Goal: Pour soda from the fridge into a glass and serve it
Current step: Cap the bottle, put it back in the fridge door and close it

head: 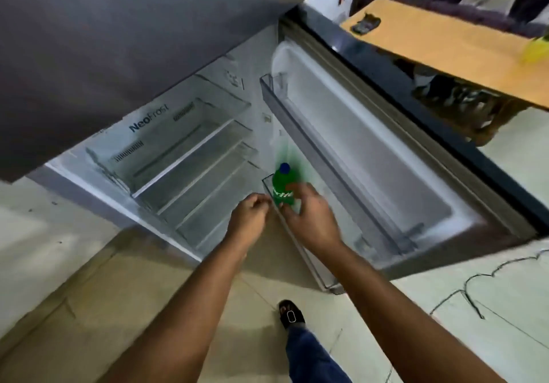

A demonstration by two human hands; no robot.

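Observation:
A green soda bottle with a blue cap stands upright in the lower bin of the open fridge door. My right hand is wrapped around the bottle's lower part, thumb across the label and fingers beneath it; the image is blurred there. My left hand hovers just left of the bin's corner with its fingers curled in, holding nothing. No glass is in view.
The fridge interior shows bare shelves. A wooden table behind the door carries a dark object and something yellow. My sandalled foot stands on the tiled floor; a dark cable lies to the right.

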